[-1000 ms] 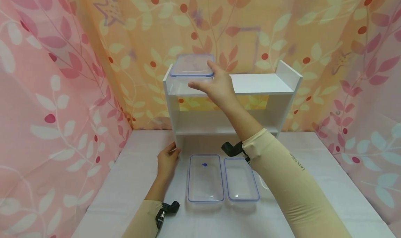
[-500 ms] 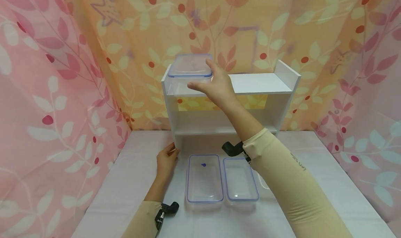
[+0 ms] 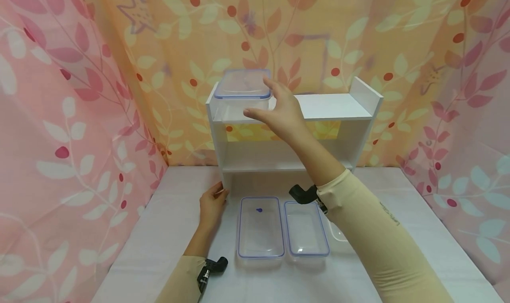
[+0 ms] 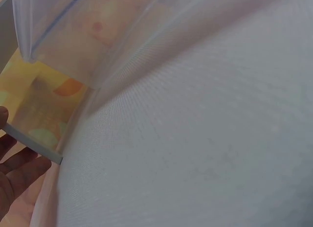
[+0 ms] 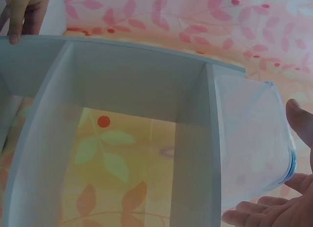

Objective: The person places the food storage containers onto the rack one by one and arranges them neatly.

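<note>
A clear food container (image 3: 241, 85) with a blue-rimmed lid sits on the top left of a white shelf unit (image 3: 334, 106). Beside it, my right hand (image 3: 286, 117) has its thumb and fingers spread. In the right wrist view the thumb stands apart from the container (image 5: 252, 139), while the fingers lie close to its lid side; whether they touch it, I cannot tell. Down at the table, my left hand (image 3: 211, 205) pinches the front edge of the unit's left side panel. The left wrist view has that panel edge (image 4: 34, 146) between thumb and fingers (image 4: 29, 175).
Two clear containers with blue rims, a larger one (image 3: 261, 232) and a smaller one (image 3: 307, 234), rest on the white table (image 3: 143, 250) before the unit. Partly behind the right forearm lies another clear item (image 3: 338, 233). Patterned curtains (image 3: 318, 37) surround the table.
My right hand has drawn slightly right and back from the container, its thumb coming off the front. The container stays on the top shelf. My left hand holds the same place.
</note>
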`<state>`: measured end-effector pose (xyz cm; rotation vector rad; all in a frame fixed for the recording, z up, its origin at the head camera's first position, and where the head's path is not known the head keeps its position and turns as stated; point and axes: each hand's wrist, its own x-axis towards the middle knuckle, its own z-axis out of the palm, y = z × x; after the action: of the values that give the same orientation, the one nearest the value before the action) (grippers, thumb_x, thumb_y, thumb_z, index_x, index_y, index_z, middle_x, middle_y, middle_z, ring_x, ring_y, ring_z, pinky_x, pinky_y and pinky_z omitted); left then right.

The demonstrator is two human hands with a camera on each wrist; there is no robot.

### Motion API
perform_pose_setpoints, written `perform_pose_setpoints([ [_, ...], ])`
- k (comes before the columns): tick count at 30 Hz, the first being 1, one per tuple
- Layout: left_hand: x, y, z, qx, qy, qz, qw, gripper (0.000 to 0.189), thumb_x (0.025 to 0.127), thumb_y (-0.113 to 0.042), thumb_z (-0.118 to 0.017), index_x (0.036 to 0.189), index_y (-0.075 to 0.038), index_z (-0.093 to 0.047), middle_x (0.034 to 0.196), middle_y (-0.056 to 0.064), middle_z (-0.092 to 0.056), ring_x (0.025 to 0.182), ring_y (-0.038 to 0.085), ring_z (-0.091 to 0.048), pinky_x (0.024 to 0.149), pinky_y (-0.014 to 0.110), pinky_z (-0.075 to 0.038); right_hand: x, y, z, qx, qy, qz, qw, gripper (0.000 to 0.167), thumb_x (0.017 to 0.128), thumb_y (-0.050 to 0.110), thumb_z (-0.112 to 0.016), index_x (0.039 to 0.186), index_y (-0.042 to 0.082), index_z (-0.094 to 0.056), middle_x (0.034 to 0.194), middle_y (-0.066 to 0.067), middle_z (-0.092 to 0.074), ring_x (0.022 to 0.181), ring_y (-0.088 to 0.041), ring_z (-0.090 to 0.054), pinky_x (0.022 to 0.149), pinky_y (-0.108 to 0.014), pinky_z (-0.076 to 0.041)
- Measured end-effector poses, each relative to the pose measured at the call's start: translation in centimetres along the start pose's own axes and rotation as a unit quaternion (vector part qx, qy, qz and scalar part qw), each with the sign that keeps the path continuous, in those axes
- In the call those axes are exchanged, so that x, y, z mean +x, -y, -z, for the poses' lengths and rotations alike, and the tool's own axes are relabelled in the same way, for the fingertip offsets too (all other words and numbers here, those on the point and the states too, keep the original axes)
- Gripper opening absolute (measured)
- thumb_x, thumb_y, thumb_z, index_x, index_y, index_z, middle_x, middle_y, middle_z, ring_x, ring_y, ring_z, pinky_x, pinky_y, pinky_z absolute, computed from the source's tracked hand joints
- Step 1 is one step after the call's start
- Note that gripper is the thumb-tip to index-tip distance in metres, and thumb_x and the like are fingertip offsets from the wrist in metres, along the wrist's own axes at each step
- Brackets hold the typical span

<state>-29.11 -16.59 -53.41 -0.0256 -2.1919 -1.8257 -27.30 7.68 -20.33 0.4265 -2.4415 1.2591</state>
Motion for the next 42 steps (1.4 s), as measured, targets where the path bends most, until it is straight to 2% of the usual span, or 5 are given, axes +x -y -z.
perform_pose_setpoints([
  [11, 0.1, -0.1, -0.1, 0.003, -0.003, 0.001, 1.0, 0.042, 0.098, -0.01, -0.069, 0.138, 0.0, -0.062, 0.134, 0.022, -0.066, 0.11, 0.031, -0.071, 0.081, 0.035, -0.062, -1.6, -0.4, 0.8, 0.021, -0.013, 0.047, 0.9986, 0.08, 0.085, 0.035, -0.085, 0.154, 0.017, -0.048, 0.157, 0.0, -0.046, 0.14, -0.026, -0.051, 0.108, -0.043, -0.048],
  [24, 0.0, -0.1, 0.0, -0.01, 0.002, -0.001, 1.0, 0.042, 0.098, -0.011, -0.069, 0.138, 0.002, -0.062, 0.135, 0.023, -0.065, 0.112, 0.033, -0.07, 0.084, 0.042, -0.061, -4.6, -1.6, 2.9, 0.054, -0.034, 0.074, 0.9952, 0.069, 0.086, 0.025, -0.084, 0.148, 0.016, -0.055, 0.148, -0.004, -0.055, 0.13, -0.028, -0.061, 0.104, -0.047, -0.051],
  [33, 0.0, -0.1, -0.2, -0.028, -0.001, 0.019, 0.9994, 0.041, 0.097, -0.012, -0.071, 0.137, -0.004, -0.065, 0.133, 0.017, -0.068, 0.112, 0.029, -0.07, 0.086, 0.046, -0.06, -7.1, -3.0, 4.1, 0.048, -0.036, 0.098, 0.9934, 0.064, 0.089, 0.021, -0.082, 0.147, 0.017, -0.055, 0.148, -0.004, -0.056, 0.131, -0.026, -0.059, 0.107, -0.049, -0.049],
  [37, -0.1, -0.1, -0.2, -0.025, -0.001, 0.02, 0.9995, 0.042, 0.098, -0.013, -0.071, 0.138, -0.004, -0.064, 0.133, 0.017, -0.067, 0.111, 0.028, -0.07, 0.085, 0.045, -0.061, -8.2, -3.6, 4.4, 0.036, -0.045, 0.123, 0.9907, 0.063, 0.088, 0.017, -0.082, 0.146, 0.015, -0.057, 0.146, -0.003, -0.059, 0.129, -0.026, -0.061, 0.105, -0.048, -0.051],
  [42, 0.0, 0.0, 0.0, -0.019, 0.003, 0.012, 0.9997, 0.043, 0.099, -0.011, -0.068, 0.14, -0.001, -0.061, 0.137, 0.022, -0.064, 0.113, 0.031, -0.07, 0.087, 0.05, -0.06, -9.2, -4.0, 4.5, 0.029, -0.059, 0.157, 0.9853, 0.062, 0.087, 0.012, -0.083, 0.144, 0.014, -0.058, 0.142, -0.003, -0.061, 0.128, -0.024, -0.062, 0.105, -0.047, -0.051],
])
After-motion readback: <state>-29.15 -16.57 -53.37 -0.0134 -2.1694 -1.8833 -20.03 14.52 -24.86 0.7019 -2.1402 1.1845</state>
